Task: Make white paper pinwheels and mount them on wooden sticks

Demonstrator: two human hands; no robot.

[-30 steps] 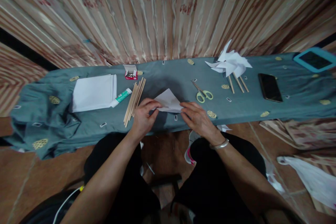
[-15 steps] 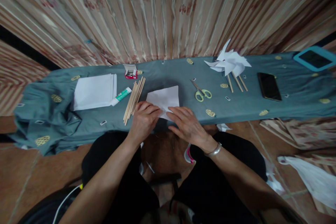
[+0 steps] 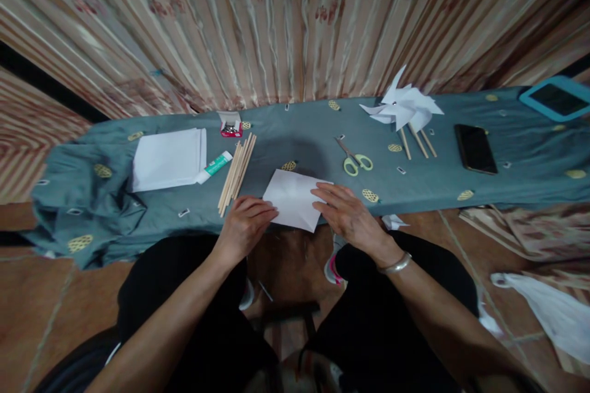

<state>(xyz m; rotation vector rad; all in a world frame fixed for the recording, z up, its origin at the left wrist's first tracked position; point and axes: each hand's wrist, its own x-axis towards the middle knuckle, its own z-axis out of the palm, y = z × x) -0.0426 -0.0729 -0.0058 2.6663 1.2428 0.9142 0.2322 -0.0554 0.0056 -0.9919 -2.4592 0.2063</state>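
A square sheet of white paper (image 3: 295,199) lies tilted at the front edge of the cloth-covered table, one corner over the edge. My left hand (image 3: 246,221) pinches its left corner between thumb and fingers. My right hand (image 3: 348,215) has its fingers stretched over the right side of the sheet, resting on it. Just left of the paper is a bundle of wooden sticks (image 3: 236,175). Scissors with pale green handles (image 3: 357,163) lie beyond my right hand.
To the left are a stack of white paper (image 3: 168,159), a glue stick (image 3: 216,167) and a small red box of metal pins (image 3: 230,125). On the right stand out paper pinwheels (image 3: 405,107) on sticks, a black phone (image 3: 476,148) and a blue-framed tablet (image 3: 555,99).
The paper has turned and come closer to me, and now lies flatter. My hands have moved apart, from its near edge to its left and right sides.
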